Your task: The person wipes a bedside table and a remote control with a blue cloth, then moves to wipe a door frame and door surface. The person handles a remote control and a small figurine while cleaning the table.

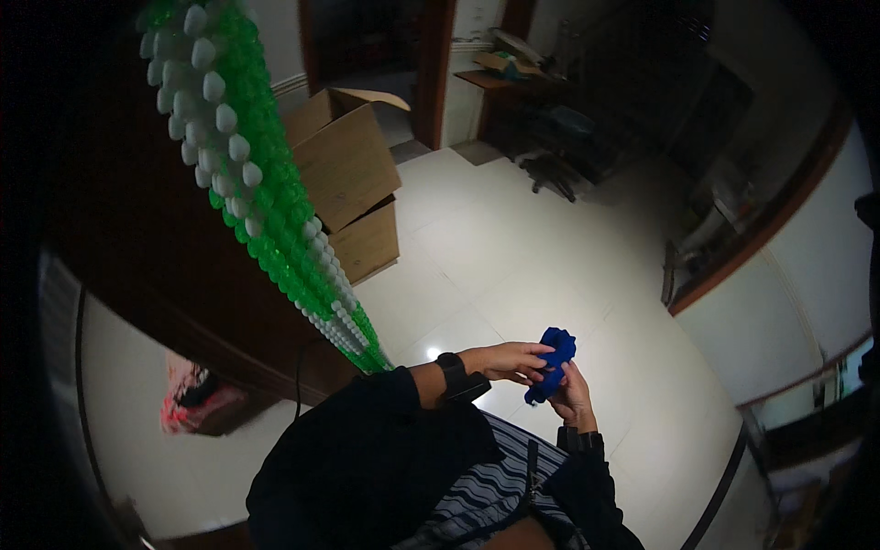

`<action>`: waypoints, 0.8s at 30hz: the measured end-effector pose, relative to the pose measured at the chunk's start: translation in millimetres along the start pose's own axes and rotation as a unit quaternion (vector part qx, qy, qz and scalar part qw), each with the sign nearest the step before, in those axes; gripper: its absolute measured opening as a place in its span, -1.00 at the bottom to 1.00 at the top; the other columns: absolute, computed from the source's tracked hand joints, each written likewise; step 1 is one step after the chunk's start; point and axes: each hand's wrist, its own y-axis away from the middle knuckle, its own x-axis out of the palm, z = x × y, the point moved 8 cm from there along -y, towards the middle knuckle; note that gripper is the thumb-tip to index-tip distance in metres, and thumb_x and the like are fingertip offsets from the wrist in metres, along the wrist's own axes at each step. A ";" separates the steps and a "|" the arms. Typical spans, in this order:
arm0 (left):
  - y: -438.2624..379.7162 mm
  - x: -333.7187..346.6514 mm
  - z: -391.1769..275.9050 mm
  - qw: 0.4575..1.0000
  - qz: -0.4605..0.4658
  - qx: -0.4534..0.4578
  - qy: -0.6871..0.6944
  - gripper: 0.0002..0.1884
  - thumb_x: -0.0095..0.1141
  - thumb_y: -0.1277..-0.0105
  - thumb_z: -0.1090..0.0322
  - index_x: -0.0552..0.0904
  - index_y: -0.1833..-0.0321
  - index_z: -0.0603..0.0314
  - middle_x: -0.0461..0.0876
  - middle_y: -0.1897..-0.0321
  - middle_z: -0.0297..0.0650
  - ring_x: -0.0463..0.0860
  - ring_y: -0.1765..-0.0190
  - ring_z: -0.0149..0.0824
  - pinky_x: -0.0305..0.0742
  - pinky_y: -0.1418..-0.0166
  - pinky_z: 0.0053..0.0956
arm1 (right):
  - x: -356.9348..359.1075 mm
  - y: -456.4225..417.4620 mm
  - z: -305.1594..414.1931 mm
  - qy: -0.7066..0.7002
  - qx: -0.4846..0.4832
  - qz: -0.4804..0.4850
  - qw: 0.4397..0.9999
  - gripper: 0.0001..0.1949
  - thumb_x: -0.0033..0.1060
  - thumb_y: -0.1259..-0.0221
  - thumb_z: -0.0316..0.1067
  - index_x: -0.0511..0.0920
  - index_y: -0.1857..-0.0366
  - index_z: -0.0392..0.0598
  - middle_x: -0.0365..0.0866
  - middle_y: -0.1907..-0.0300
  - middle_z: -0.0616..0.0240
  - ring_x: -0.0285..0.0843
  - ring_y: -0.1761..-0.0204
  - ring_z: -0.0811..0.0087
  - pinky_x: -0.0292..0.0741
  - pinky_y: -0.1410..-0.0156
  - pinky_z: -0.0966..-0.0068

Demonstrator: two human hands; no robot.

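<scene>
A crumpled, deep-blue bundle [558,349], seemingly cloth, is held between my two hands above the pale tiled floor [481,275]. From its left side, the fingers of my left hand [512,361] reach across the bundle. My right hand [575,397] grips it from the lower right, thumb against its edge. Part of the bundle is covered by the fingers, and how it is folded cannot be made out. Each wrist wears a dark band.
Green and white bead strands [268,172] hang close on my left, beside dark wood [137,227]. Beyond them stand cardboard boxes [350,165], the upper one with raised flaps. A wheeled chair base [553,175] is at the back. Pink-red fabric [199,405] lies at lower left.
</scene>
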 end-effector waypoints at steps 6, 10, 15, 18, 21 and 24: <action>89.9 -32.1 21.5 0.989 -0.146 0.033 0.009 -0.37 -0.01 -0.39 0.07 0.10 -0.46 -0.06 0.31 -0.28 -0.14 0.43 -0.19 -0.29 0.39 -0.25 -0.41 | -13.9 -16.3 37.9 -0.076 -0.031 0.032 0.996 -0.64 -0.10 -0.29 -0.30 0.35 -0.17 -0.04 0.55 -0.01 0.23 0.54 -0.02 0.27 0.52 -0.12 0.31; 165.6 -21.5 51.1 0.977 -0.193 0.085 0.028 -0.42 0.02 -0.38 0.15 0.21 -0.41 0.12 0.37 -0.23 -0.10 0.44 -0.19 -0.30 0.40 -0.25 -0.40 | -54.8 -34.5 63.9 -0.135 0.007 0.125 0.983 -0.66 0.10 -0.21 -0.21 0.49 -0.05 -0.02 0.58 -0.01 0.31 0.53 0.03 0.37 0.49 -0.05 0.46; 268.5 54.0 13.6 0.922 -0.185 0.330 -0.088 -0.51 0.09 -0.31 0.29 0.38 -0.28 0.28 0.61 0.03 -0.10 0.56 -0.09 -0.25 0.41 -0.25 -0.36 | -88.1 -62.1 86.8 -0.117 -0.021 0.124 0.985 -0.62 0.15 -0.16 -0.13 0.49 -0.05 0.01 0.59 0.02 0.34 0.53 0.05 0.37 0.51 0.01 0.48; 387.7 49.6 2.4 0.740 -0.328 0.586 -0.031 -0.49 0.17 -0.17 0.19 0.45 -0.14 0.31 0.64 0.27 -0.07 0.66 0.18 -0.17 0.59 0.05 -0.30 | -97.0 -85.8 77.8 -0.130 0.001 0.174 0.976 -0.56 0.17 -0.13 -0.13 0.47 -0.10 -0.02 0.56 -0.07 0.27 0.51 -0.04 0.28 0.48 -0.09 0.40; 511.4 37.1 -2.6 0.458 -0.446 0.769 -0.015 -0.57 -0.05 -0.37 0.19 0.36 -0.24 0.23 0.53 0.01 -0.14 0.54 -0.05 -0.18 0.46 -0.15 -0.31 | -93.7 -96.1 79.4 -0.105 -0.012 0.140 0.985 -0.56 0.16 -0.13 -0.14 0.48 -0.10 -0.04 0.55 -0.08 0.24 0.50 -0.08 0.26 0.44 -0.17 0.36; 586.1 35.8 6.3 0.298 -0.664 0.683 -0.066 -0.42 -0.22 -0.44 -0.01 0.19 -0.39 0.20 0.21 -0.35 -0.12 0.17 -0.41 -0.16 0.01 -0.47 -0.21 | -92.6 -99.2 74.9 -0.126 -0.006 0.130 0.984 -0.58 0.14 -0.15 -0.13 0.49 -0.08 -0.06 0.55 -0.08 0.23 0.49 -0.10 0.25 0.40 -0.25 0.32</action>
